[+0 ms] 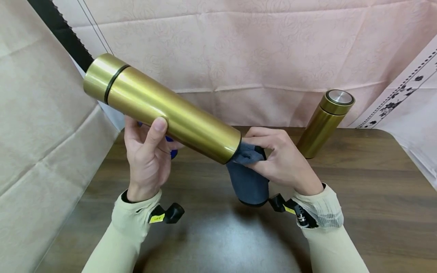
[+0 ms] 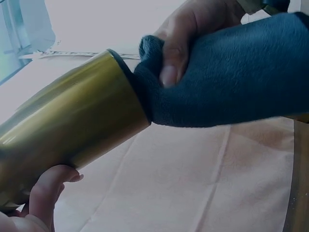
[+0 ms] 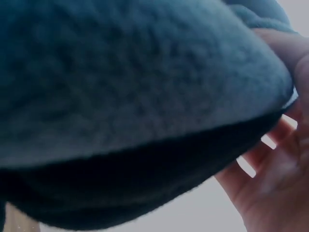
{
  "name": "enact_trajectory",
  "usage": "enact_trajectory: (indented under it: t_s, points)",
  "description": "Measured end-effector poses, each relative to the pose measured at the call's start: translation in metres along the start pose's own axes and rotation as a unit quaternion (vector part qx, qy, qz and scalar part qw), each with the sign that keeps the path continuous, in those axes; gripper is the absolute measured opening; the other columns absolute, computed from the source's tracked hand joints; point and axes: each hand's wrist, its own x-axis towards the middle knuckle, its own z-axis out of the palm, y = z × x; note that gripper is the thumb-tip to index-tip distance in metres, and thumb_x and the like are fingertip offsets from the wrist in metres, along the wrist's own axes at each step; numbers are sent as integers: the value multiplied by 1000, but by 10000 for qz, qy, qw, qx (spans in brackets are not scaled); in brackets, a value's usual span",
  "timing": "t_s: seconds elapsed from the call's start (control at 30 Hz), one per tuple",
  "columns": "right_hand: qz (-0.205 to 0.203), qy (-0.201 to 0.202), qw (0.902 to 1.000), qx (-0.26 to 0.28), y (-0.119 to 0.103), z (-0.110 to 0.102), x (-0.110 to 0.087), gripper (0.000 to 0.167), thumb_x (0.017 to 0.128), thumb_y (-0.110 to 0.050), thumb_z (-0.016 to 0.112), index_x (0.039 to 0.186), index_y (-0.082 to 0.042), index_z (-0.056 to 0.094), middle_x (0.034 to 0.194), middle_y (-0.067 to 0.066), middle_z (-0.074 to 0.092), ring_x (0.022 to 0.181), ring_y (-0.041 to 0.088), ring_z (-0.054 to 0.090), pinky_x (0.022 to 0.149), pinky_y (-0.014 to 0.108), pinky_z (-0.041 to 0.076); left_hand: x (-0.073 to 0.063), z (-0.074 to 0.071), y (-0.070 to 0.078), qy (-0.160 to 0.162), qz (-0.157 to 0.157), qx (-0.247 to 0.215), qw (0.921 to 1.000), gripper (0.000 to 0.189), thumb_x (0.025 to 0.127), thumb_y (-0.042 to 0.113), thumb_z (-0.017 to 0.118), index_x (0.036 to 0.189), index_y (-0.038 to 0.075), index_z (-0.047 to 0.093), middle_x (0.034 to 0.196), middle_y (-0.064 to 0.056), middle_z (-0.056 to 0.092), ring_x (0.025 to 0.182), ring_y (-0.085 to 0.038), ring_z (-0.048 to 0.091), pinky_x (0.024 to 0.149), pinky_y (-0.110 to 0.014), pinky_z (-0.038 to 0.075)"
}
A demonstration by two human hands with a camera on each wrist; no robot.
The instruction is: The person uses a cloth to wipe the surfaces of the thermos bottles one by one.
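Observation:
A gold thermos flask (image 1: 170, 110) is held up at a slant, its ringed cap end toward the upper left and its base toward the lower right. My left hand (image 1: 146, 163) grips it from below, thumb on the near side. My right hand (image 1: 280, 159) pinches a bunched blue-grey cloth (image 1: 249, 182) against the base end, and the rest of the cloth hangs below the fingers. In the left wrist view the cloth (image 2: 231, 72) covers the base's face. Soft cloth (image 3: 135, 82) fills most of the right wrist view, with fingers behind it.
A second gold flask (image 1: 324, 123) with a silver-topped lid stands upright at the back right of the wooden table (image 1: 375, 212). Something blue (image 1: 173, 152) shows partly behind my left hand. Pink cloth (image 1: 273, 49) hangs at the back, and pale cloth (image 1: 44, 125) at the left.

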Motion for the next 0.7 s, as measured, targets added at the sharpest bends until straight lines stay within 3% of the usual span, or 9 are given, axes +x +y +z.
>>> enact_trajectory:
  t_s: [0.17,0.33,0.53,0.7]
  points:
    - [-412,-307,9986,152,-7,-2,0,27,84,1,78,100,-20,79,87,-10,62,77,5,57,63,19,46,2,-2,-1,-16,93,240,9997,43,92,0,72,126,5,46,107,-16,66,88,-27,73,55,-41,62]
    - [-489,11,9975,514,-13,-7,0,28,82,4,79,102,-15,80,91,-6,69,81,9,63,70,22,52,3,-5,-1,-27,149,298,9994,42,92,1,73,126,4,47,108,-17,66,90,-27,73,54,-40,62]
    - [-74,560,9969,540,-11,-11,-1,28,81,5,80,102,-14,80,91,-3,72,78,13,66,70,24,54,2,-4,-2,-118,95,247,9996,44,92,1,72,127,4,46,109,-17,65,91,-29,74,57,-41,63]
    - [407,694,9966,192,-5,-6,0,22,84,-3,81,99,-20,80,89,-9,70,78,10,66,67,23,54,2,-3,-2,-180,142,265,9994,43,92,-1,72,126,3,46,107,-17,65,83,-27,74,55,-39,63]
